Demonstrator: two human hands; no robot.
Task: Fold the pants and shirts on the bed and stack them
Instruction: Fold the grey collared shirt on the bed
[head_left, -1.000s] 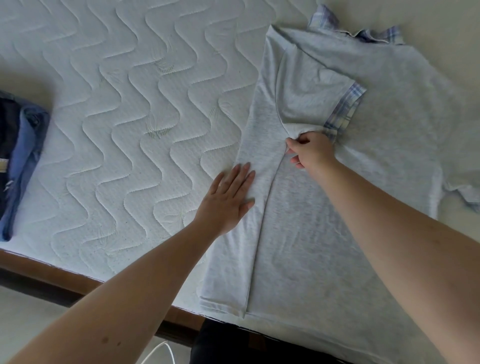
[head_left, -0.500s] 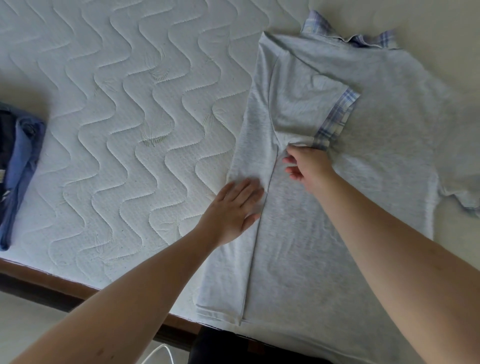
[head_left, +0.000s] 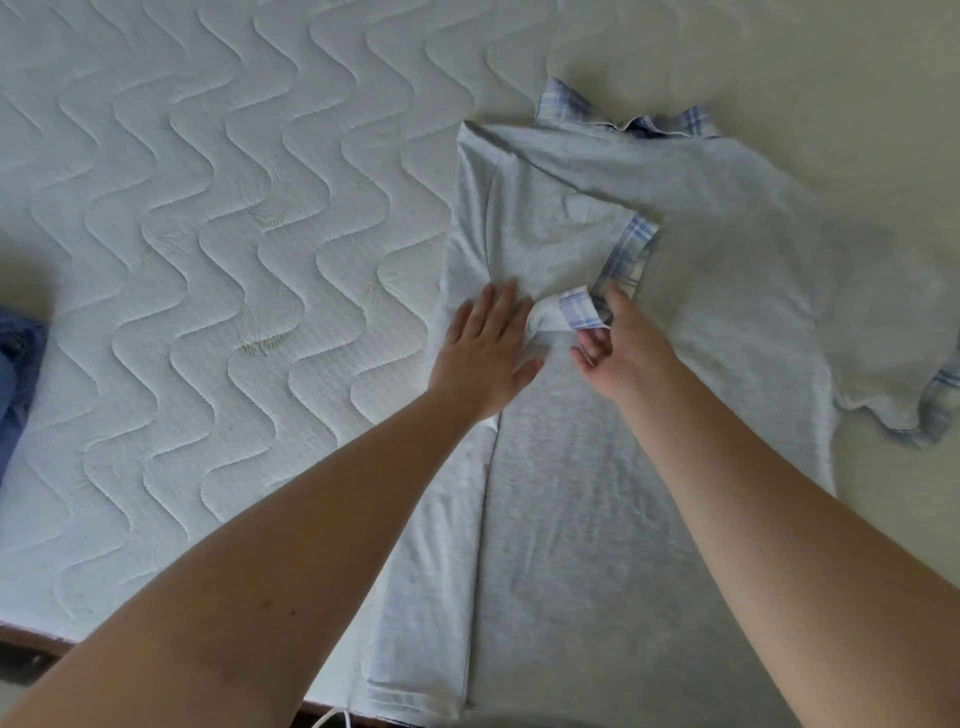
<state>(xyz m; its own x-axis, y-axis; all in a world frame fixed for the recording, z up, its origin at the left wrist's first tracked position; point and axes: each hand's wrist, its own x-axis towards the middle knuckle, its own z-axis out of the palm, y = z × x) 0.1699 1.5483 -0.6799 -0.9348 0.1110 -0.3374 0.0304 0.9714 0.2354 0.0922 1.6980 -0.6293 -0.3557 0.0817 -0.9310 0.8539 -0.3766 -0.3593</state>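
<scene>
One shirt in work: grey, plaid-trimmed, spread flat on the mattress with the hem at the near edge and the collar at the far end. Left long side already folded inward along a straight crease; left sleeve turned in over the chest. Right side not yet folded; right sleeve lying loose and rumpled beyond the shirt's right edge. Lengthwise fold and stacking not yet done. Judged roughly a third of the way through this garment.

Blue clothing visible well to the left of the shirt, at the frame edge; folded or not, cannot tell. No pants identifiable with certainty.

Left hand: flat, fingers straight and close together, palm pressing on the folded left panel just beside the crease, just left of the sleeve cuff. Holding nothing, pinning only.

Right hand: just right of the left hand, fingers curled, pinching the plaid cuff of the turned-in sleeve, whose corner is flipped up off the shirt. Appears to be an adjustment of the sleeve's lie before the right side is taken.

Risk noted: bunched cloth under the cuff likely to leave a lump in the finished fold unless smoothed.
</scene>
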